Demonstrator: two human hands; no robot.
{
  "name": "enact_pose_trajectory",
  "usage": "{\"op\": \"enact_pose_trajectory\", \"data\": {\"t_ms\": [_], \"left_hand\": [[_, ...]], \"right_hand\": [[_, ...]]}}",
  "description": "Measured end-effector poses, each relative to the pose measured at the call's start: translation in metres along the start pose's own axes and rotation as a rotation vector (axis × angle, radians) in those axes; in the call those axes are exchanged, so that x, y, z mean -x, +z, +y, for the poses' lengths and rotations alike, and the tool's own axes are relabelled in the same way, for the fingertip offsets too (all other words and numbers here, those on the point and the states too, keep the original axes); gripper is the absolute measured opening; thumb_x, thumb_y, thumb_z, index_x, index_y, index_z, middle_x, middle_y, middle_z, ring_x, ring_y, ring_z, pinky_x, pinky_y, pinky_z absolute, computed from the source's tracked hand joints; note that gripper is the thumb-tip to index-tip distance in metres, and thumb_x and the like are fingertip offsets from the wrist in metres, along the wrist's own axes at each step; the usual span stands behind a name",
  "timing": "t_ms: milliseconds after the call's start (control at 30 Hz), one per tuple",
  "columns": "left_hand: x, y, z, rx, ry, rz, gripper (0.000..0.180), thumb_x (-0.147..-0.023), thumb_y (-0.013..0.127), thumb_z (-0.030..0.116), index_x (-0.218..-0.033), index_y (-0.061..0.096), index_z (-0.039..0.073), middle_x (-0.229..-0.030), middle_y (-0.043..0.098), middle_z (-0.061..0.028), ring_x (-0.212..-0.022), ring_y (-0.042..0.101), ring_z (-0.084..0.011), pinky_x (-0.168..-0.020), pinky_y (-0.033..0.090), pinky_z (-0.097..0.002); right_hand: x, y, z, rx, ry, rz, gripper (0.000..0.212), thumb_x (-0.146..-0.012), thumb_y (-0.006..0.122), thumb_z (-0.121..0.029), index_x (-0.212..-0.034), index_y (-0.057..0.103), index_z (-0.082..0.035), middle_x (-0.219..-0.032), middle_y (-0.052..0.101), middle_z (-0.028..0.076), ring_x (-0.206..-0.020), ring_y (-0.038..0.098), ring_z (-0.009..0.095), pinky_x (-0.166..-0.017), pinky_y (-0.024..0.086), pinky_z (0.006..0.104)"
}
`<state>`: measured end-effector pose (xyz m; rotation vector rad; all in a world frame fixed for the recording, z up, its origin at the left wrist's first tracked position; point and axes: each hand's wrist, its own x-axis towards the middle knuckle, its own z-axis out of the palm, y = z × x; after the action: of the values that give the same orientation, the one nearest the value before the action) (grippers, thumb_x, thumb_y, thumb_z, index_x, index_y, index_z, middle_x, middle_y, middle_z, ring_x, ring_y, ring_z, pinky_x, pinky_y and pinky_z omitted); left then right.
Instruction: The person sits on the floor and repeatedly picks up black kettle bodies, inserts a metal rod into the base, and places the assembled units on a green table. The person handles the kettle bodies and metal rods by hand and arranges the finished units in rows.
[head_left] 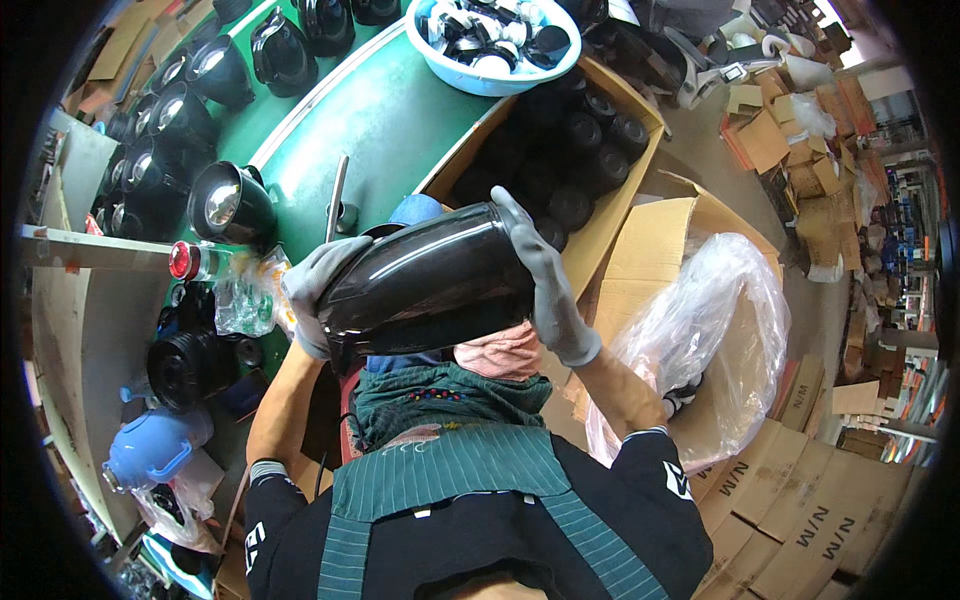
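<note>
In front of my lap lies a large glossy black thermos jug (430, 275), held sideways and slightly tilted between both hands. My left hand (322, 285), in a grey glove, wraps round its left end with the fingers closed. At the other end, my gloved right hand (548, 285) presses its palm and fingers against the jug. Just behind it, a blue rounded object (415, 209) is partly hidden. A metal rod (337, 195) stands up from the green table (385, 110) near my left hand.
Several black jugs with silvery insides (222, 202) stand on the table's left. A light-blue basin (492, 88) holds black and white parts. To the right are a carton of black cylinders (600, 165) and an open plastic-lined carton (715, 330). A clear bottle (205, 262) sits left.
</note>
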<state>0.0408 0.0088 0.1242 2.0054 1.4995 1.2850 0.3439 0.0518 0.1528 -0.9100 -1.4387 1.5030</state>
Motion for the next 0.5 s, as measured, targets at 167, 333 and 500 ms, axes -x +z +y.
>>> {"op": "enact_pose_trajectory", "data": {"t_ms": [167, 333, 500], "left_hand": [[-0.020, -0.007, 0.007, -0.063, 0.067, -0.070, 0.037, -0.085, 0.075, 0.018, -0.118, 0.082, 0.002, -0.106, 0.081, -0.0172, -0.097, 0.081, -0.0327, -0.087, 0.062, -0.0379], [0.020, 0.037, -0.053, 0.184, -0.250, -0.191, 0.032, -0.089, 0.076, 0.013, -0.118, 0.082, 0.001, -0.106, 0.083, -0.0086, -0.096, 0.080, -0.0229, -0.086, 0.063, -0.0355], [0.062, 0.067, -0.086, 0.977, -0.891, -0.059, 0.035, -0.089, 0.077, 0.014, -0.121, 0.080, 0.001, -0.111, 0.082, -0.0103, -0.100, 0.080, -0.0259, -0.089, 0.063, -0.0372]], "right_hand": [[0.016, 0.006, -0.001, -0.058, -0.038, 0.085, 0.080, -0.116, 0.046, -0.053, -0.171, 0.030, 0.004, -0.169, 0.045, 0.015, -0.152, 0.046, 0.020, -0.128, 0.032, 0.0347], [0.008, 0.001, -0.034, 0.220, -0.368, -0.007, 0.091, -0.096, 0.075, -0.054, -0.164, 0.046, 0.001, -0.164, 0.047, 0.026, -0.150, 0.050, 0.039, -0.124, 0.038, 0.0456], [-0.021, -0.009, -0.048, 0.470, -0.651, -0.214, 0.094, -0.080, 0.085, -0.068, -0.142, 0.066, 0.000, -0.158, 0.052, 0.031, -0.145, 0.054, 0.050, -0.119, 0.044, 0.0557]]}}
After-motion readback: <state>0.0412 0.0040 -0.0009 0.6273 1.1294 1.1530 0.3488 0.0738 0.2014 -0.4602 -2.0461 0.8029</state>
